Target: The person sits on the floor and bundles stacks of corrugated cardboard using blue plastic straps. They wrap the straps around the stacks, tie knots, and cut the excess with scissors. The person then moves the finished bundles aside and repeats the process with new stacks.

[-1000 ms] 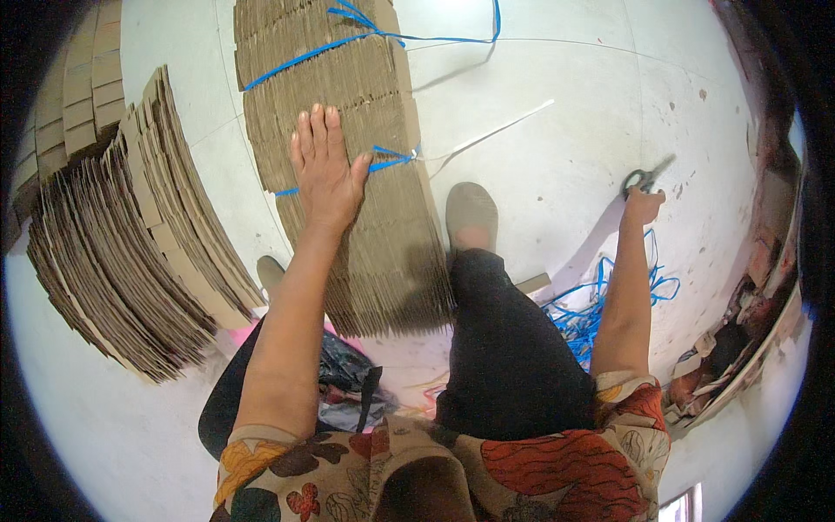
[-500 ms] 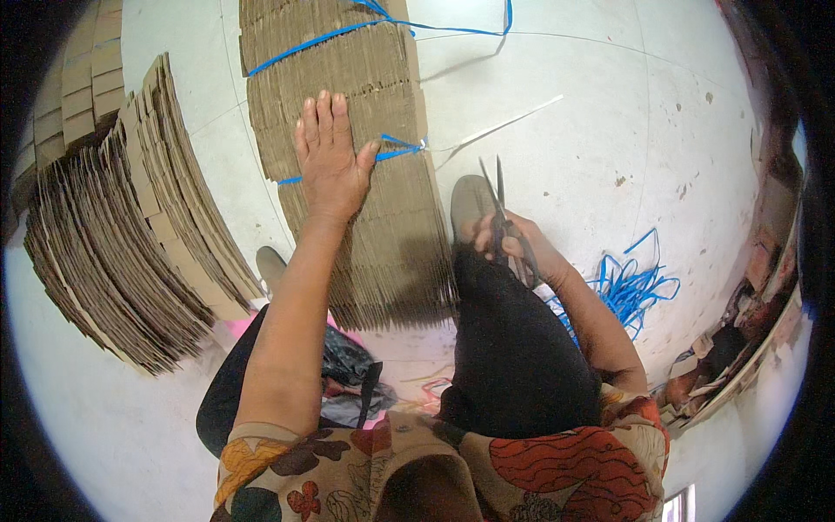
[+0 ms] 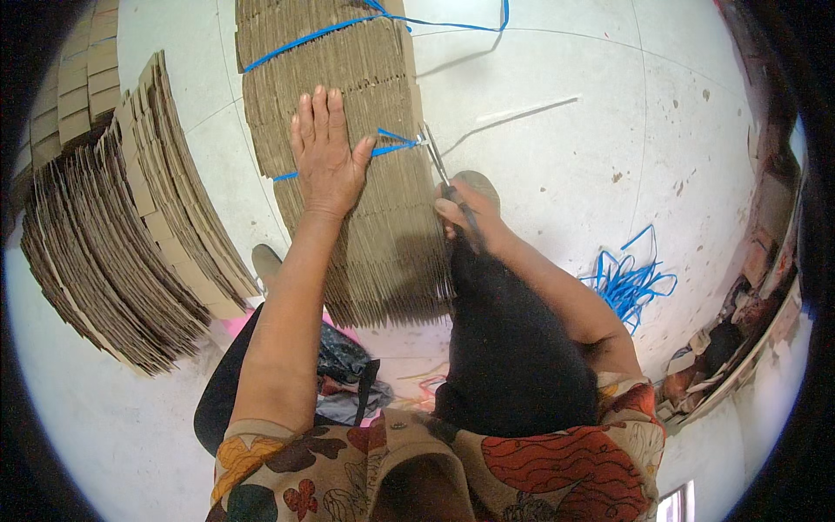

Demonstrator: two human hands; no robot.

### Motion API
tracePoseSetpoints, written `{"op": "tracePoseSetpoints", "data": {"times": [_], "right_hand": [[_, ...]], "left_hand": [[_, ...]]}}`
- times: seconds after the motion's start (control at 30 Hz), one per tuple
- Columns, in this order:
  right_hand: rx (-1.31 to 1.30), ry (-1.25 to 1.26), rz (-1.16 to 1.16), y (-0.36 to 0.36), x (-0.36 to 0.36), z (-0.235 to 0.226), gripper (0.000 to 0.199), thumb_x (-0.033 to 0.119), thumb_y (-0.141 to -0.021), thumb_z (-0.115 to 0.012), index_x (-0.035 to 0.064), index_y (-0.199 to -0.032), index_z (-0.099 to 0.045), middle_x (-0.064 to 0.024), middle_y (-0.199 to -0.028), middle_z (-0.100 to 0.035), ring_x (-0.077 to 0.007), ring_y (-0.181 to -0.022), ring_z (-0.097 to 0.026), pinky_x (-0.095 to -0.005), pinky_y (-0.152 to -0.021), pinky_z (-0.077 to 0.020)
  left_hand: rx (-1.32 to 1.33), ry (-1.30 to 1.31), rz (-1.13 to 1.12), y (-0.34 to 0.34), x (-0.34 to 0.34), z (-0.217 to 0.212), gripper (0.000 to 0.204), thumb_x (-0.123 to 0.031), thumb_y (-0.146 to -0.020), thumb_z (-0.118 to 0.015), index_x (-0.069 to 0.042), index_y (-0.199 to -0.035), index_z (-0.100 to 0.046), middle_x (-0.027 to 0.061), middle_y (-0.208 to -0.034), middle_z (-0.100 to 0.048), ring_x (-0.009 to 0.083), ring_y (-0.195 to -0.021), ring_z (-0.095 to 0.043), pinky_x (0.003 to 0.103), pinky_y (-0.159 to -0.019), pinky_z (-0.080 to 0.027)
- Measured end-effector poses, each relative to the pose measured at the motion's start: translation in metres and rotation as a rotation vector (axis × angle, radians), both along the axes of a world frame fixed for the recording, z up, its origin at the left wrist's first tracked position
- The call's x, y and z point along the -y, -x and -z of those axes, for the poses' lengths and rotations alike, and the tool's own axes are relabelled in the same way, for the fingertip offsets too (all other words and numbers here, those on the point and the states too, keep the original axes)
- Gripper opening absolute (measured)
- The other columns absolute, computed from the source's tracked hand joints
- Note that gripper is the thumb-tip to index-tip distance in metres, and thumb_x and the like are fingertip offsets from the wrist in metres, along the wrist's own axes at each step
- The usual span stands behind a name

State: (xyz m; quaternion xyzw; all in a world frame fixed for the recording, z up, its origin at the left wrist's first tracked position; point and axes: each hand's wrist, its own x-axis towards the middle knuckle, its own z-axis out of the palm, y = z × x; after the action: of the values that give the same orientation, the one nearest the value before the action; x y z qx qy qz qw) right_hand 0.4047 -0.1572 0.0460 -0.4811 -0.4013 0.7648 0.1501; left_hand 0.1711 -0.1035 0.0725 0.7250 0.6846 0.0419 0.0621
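A long stack of brown cardboard sheets [image 3: 374, 222] stands on edge before me, bound with a blue strap [image 3: 300, 52] at its far part and another blue strap [image 3: 390, 151] across its middle. My left hand [image 3: 329, 170] lies flat on the stack, fingers stretched out, its thumb touching the middle strap. My right hand [image 3: 474, 213] grips dark scissors [image 3: 437, 158], whose blades reach the small white knot at the strap's right end. A pale strip [image 3: 522, 110] shows faintly right of the knot; whether it is still joined I cannot tell.
More cardboard stacks [image 3: 113, 244] stand at the left. A tangle of blue strap [image 3: 631, 283] lies on the floor [image 3: 557, 191] to the right. Scraps [image 3: 704, 370] are piled along the right edge. A dark plastic bag [image 3: 344, 361] is between my legs.
My right hand has moved left and forward with the scissors, bringing the blades to the knot. The pale strip looks fainter, with a grey line beside it. My left hand has stayed on the stack.
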Motion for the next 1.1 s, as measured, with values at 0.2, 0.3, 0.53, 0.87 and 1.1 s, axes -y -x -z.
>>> {"op": "tracePoseSetpoints", "data": {"times": [0.2,0.3,0.53,0.87,1.1], "right_hand": [[-0.066,0.083,0.063,0.003,-0.006,-0.006,0.030,0.034,-0.089,-0.055,0.0045,-0.093,-0.051,-0.0011,-0.063,-0.047,-0.0095,-0.049,-0.045,-0.0247,-0.045,-0.0377],[-0.035,0.091,0.060,0.004,-0.013,-0.020,0.030,0.034,-0.089,-0.055,0.0044,-0.092,-0.051,-0.0002,-0.058,-0.045,-0.0096,-0.044,-0.042,-0.0245,-0.041,-0.0352],[-0.052,0.196,0.296,0.003,-0.009,-0.006,0.028,0.031,-0.089,-0.056,0.0036,-0.090,-0.051,-0.0005,-0.052,-0.043,-0.0103,-0.039,-0.041,-0.0251,-0.035,-0.0338],[-0.121,0.036,0.282,-0.002,-0.094,-0.001,0.043,0.035,-0.086,-0.058,0.0032,-0.112,-0.046,-0.0038,-0.072,-0.050,-0.0107,-0.048,-0.047,-0.0249,-0.048,-0.0402],[-0.045,-0.011,0.202,0.025,-0.143,0.002,0.040,0.044,-0.088,-0.052,0.0064,-0.101,-0.051,-0.0027,-0.072,-0.050,-0.0099,-0.056,-0.050,-0.0234,-0.047,-0.0413]], "left_hand": [[0.022,-0.028,-0.006,0.001,0.001,0.003,0.071,-0.044,-0.086,-0.048,-0.006,-0.141,-0.025,0.0134,-0.147,-0.024,0.0318,-0.137,-0.017,0.046,-0.110,-0.012],[0.040,-0.023,-0.005,0.001,0.001,0.002,0.070,-0.041,-0.085,-0.049,-0.006,-0.141,-0.025,0.0141,-0.147,-0.023,0.0322,-0.137,-0.017,0.046,-0.110,-0.011],[0.033,0.046,-0.009,-0.003,-0.003,-0.009,0.070,-0.038,-0.086,-0.049,-0.003,-0.141,-0.023,0.0165,-0.146,-0.023,0.0341,-0.136,-0.016,0.047,-0.110,-0.011],[0.050,0.051,-0.021,-0.002,-0.001,-0.014,0.070,-0.038,-0.085,-0.050,-0.002,-0.140,-0.025,0.0163,-0.146,-0.023,0.0331,-0.136,-0.016,0.046,-0.110,-0.011],[0.055,0.048,-0.029,-0.003,-0.002,-0.013,0.071,-0.038,-0.084,-0.051,-0.003,-0.140,-0.025,0.0154,-0.146,-0.024,0.0324,-0.136,-0.017,0.046,-0.110,-0.012]]}}
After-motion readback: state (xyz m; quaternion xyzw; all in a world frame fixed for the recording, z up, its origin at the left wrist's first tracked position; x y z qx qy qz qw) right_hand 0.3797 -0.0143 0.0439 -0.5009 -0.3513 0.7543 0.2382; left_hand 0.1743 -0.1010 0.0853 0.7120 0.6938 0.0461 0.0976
